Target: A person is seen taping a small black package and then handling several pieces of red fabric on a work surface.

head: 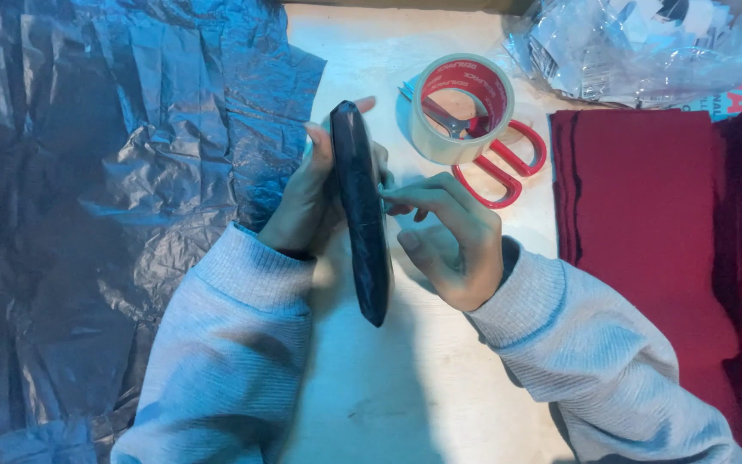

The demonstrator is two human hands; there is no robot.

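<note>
- The left hand (307,202) grips a long, narrow object wrapped in dark glossy paper (361,215), fingers curled round its far side, thumb tip showing past the top end.
- The wrapped object stands on edge between both hands, its long axis running from near the tape roll down toward the person, slightly tilted.
- The right hand (444,241) is partly closed, fingertips pinching at the object's right edge about midway along; whether it nips paper or a bit of tape I cannot tell.
- Both hands touch it; the left bears it.
- A roll of clear tape (461,107) lies just beyond on the table (405,387), over red-handled scissors (500,163).
- Crumpled dark wrapping paper (105,215) spreads left; folded red cloth (646,223) lies right.
</note>
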